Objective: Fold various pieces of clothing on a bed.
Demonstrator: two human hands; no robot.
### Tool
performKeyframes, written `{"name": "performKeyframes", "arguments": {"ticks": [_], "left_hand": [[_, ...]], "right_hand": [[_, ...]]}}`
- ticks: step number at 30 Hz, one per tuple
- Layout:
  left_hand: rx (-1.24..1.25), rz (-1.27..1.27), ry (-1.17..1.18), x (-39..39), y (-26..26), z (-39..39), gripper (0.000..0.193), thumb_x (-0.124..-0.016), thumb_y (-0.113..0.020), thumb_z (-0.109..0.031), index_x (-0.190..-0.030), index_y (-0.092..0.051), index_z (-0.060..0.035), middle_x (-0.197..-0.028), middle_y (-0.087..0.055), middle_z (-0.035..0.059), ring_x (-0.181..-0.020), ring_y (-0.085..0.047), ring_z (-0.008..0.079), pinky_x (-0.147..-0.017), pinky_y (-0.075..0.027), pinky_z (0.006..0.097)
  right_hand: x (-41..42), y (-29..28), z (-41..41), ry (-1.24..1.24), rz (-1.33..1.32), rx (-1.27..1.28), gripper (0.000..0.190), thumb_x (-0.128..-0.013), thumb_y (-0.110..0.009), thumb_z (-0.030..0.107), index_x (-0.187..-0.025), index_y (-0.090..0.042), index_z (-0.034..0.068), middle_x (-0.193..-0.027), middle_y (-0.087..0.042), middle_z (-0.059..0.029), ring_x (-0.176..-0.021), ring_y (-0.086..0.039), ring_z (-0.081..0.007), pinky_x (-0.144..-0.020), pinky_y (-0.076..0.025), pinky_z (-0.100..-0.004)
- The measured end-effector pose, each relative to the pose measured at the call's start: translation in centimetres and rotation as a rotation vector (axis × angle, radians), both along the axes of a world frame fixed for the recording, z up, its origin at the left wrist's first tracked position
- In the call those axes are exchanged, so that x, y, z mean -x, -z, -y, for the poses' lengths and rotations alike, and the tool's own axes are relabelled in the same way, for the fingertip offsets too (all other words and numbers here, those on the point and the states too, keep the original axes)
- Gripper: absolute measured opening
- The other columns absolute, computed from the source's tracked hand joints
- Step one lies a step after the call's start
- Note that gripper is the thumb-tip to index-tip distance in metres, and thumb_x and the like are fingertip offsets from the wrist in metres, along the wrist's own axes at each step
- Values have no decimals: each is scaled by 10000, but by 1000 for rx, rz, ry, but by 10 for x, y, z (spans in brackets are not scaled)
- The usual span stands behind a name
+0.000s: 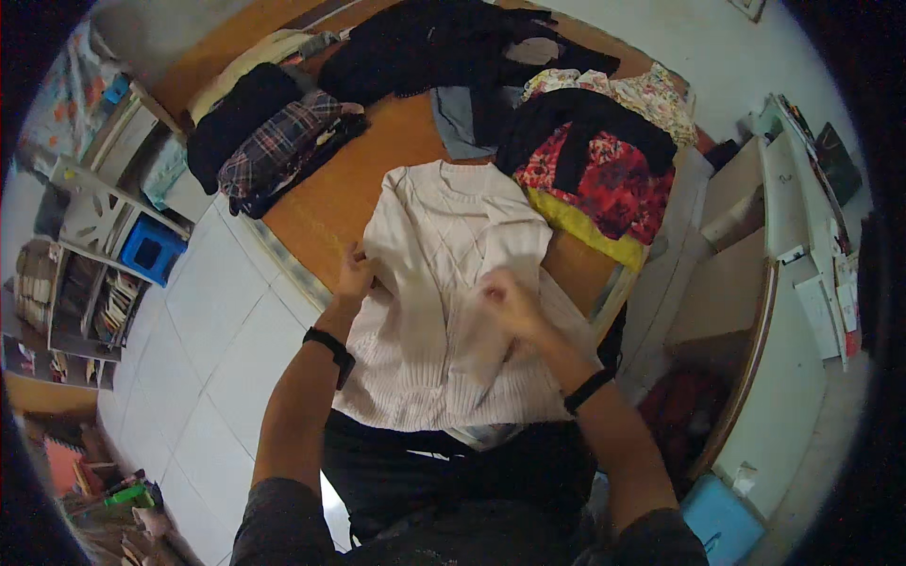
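A cream knitted sweater (453, 240) lies spread on the orange-brown surface, its neckline away from me and its ribbed hem near my body. Both sleeves are folded inward over its front, their cuffs towards the hem. My left hand (356, 272) is at the sweater's left edge, fingers bent; whether it pinches the knit is unclear. Over the right sleeve, my right hand (508, 301) is blurred, with its fingers curled, and its hold on the fabric cannot be made out. I wear a dark band on each wrist.
Folded clothes with a plaid garment (279, 141) lie at the back left. Black clothing (439, 49) lies at the far edge. At the back right is a pile with a red floral garment (623, 184) and a yellow cloth (587, 230). Shelves (85, 247) stand left, beyond the tiled floor (205, 332).
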State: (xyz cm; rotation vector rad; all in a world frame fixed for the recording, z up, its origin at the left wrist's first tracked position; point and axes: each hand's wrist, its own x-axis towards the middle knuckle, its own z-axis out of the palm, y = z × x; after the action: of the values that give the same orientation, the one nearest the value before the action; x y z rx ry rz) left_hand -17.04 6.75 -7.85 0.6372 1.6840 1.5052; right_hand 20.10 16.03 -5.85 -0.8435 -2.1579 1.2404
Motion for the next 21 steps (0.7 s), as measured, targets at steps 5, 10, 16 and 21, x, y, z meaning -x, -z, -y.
{"name": "performKeyframes", "arguments": {"ticks": [5,10,16,21], "left_hand": [[185,-483,231,-1,18,9,525,-988,-742,-283,-1427,-617,-23,-1108,-770,100,-931,-748,231,-832,-607,383],[483,-664,474,11,16,33,577,-926,-828,-456,-1238,-768,25,-1111,-825,146,-930,-775,264,-881,-606,428],[480,-494,723,31,-29,126,670,-905,-846,-497,-1312,-764,29,-1197,-824,140,-1055,-769,234,-955,-595,427],[729,-272,953,12,-100,192,718,-891,-866,-451,-1390,-716,43,-1288,-800,147,-1160,-742,242,-1029,-575,405]], "right_hand": [[-79,31,-67,464,29,-280,648,-952,-864,253,-1458,-547,2,-1311,-702,-217,-1117,-719,-344,-979,-587,-459],[-81,-11,-45,308,548,-25,661,-852,-908,511,-1212,-692,0,-1085,-741,-174,-1010,-737,-303,-903,-573,-447],[-159,-35,-22,25,691,17,689,-829,-907,607,-1153,-789,11,-961,-783,-171,-903,-748,-265,-802,-561,-447],[-233,-61,14,-318,992,353,767,-882,-875,568,-1383,-721,9,-1282,-781,-176,-1154,-738,-270,-985,-578,-437]]}}
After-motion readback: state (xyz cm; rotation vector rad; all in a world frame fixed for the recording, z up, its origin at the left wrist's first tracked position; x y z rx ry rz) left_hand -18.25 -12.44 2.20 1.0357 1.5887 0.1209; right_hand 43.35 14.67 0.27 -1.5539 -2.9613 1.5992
